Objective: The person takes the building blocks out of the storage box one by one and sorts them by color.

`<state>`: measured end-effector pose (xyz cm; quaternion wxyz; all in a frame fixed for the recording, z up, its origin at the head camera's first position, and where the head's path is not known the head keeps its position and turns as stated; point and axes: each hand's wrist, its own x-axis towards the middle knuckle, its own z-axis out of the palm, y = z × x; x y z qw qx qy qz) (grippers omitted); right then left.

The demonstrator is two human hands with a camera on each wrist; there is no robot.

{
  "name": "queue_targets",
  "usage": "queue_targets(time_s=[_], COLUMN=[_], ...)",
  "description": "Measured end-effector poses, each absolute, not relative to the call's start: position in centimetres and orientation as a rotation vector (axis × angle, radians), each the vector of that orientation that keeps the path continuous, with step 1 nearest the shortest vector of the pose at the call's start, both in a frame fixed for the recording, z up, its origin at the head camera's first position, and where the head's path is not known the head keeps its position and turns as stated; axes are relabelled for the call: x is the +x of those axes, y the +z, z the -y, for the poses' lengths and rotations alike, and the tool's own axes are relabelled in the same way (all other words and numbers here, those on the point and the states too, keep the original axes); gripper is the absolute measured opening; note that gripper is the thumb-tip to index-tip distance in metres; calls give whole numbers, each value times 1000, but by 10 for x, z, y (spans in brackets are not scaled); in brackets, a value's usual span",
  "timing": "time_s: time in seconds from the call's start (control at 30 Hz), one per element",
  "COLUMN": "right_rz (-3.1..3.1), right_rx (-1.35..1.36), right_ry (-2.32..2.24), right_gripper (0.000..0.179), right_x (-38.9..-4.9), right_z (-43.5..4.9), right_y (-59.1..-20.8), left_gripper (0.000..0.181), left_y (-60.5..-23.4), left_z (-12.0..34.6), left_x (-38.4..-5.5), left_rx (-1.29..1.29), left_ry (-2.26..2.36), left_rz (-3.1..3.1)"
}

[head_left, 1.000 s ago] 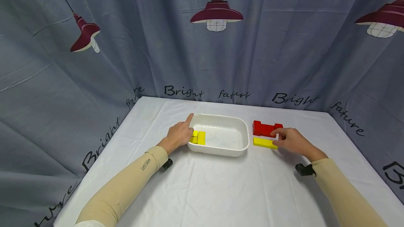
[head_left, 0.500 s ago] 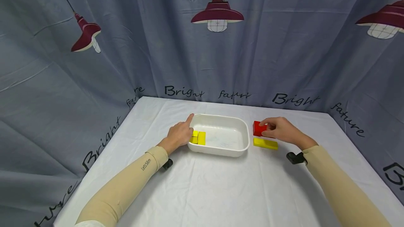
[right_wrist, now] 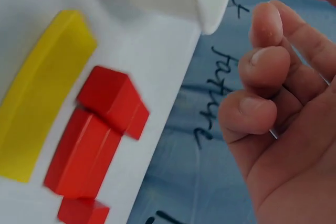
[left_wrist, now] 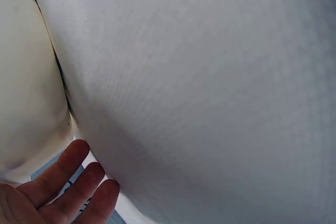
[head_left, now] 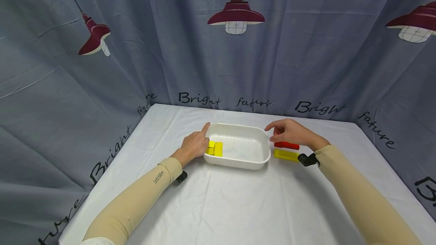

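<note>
My left hand rests at the left end of a white tray, its index finger stretched along the rim. In the left wrist view, three slightly bent fingers touch the white tablecloth; its thumb is hidden. Yellow blocks lie inside the tray, next to that hand. At the tray's right rim hovers my right hand, thumb and index apart, the other fingers loosely curled around nothing. Beneath and beside it lie red blocks in a row, partly hidden in the head view, and a long yellow block.
A white cloth covers the table. Behind it hangs a grey-blue curtain printed with lamps and lettering. A black wrist camera overlaps the right end of the long yellow block in the head view.
My right hand has moved left and away from me, from the right ends of the blocks, over the red ones, to the tray's right rim. My left hand stays put.
</note>
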<state>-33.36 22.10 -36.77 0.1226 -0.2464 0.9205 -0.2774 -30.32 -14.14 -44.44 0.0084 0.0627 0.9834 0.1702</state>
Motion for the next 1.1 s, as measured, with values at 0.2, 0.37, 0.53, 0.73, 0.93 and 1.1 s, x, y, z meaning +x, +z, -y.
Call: queue_targets(time_s=[0.2, 0.37, 0.53, 0.73, 0.93, 1.1], right_rz=[-2622, -2572, -2524, -2480, -2433, -2369], right_rx=[-704, -715, -762, -804, -836, -828], right_ry=[-821, -823, -838, -818, -791, -804], right_gripper=[39, 37, 38, 39, 41, 43], right_x=[-337, -342, -346, -355, -361, -365], right_z=[-204, -191, -179, -166, -153, -141], right_y=[-360, -357, -355, -355, -356, -359], left_gripper=[62, 63, 62, 63, 62, 62], left_y=[-445, -446, -446, -447, -447, -447], left_z=[142, 143, 143, 141, 140, 141], left_x=[-304, -304, -304, -304, -304, -304], left_rx=[221, 221, 211, 206, 203, 195], left_ry=[529, 532, 531, 548, 539, 534], left_rz=[-3082, -3082, -3081, -3080, -3083, -3086])
